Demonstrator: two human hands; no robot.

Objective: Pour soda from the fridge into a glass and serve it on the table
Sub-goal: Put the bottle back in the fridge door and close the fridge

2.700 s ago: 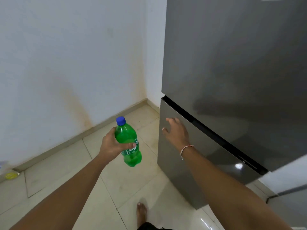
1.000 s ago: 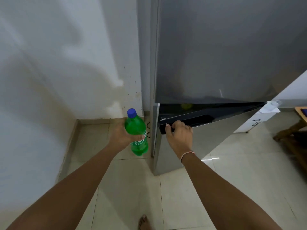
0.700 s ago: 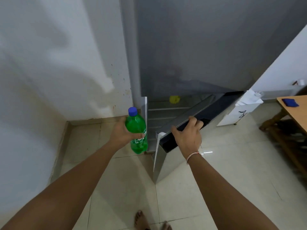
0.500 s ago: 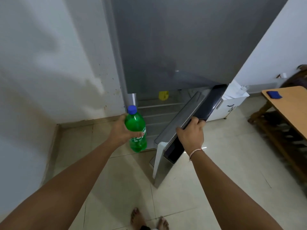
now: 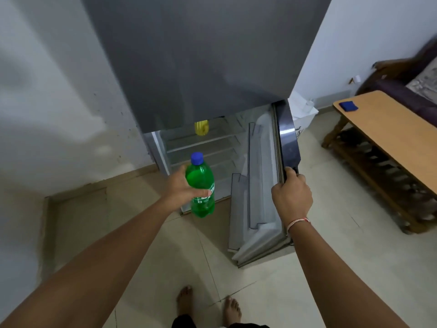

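A green soda bottle with a blue cap stands upright in my left hand, held in front of the open lower compartment of the grey fridge. My right hand grips the top edge of the lower fridge door, which is swung wide open to the right. The white shelves inside look bare except for a yellow item at the back. A wooden table stands at the right. No glass is in view.
A blue cloth lies on the table's far end. A dark sofa stands behind the table, and a white cabinet sits beside the fridge. A white wall runs along the left. My bare feet are on the tiled floor.
My right hand has pulled the lower fridge door from shut to wide open. The bottle stays in my left hand, now in front of the open compartment. The view has turned right.
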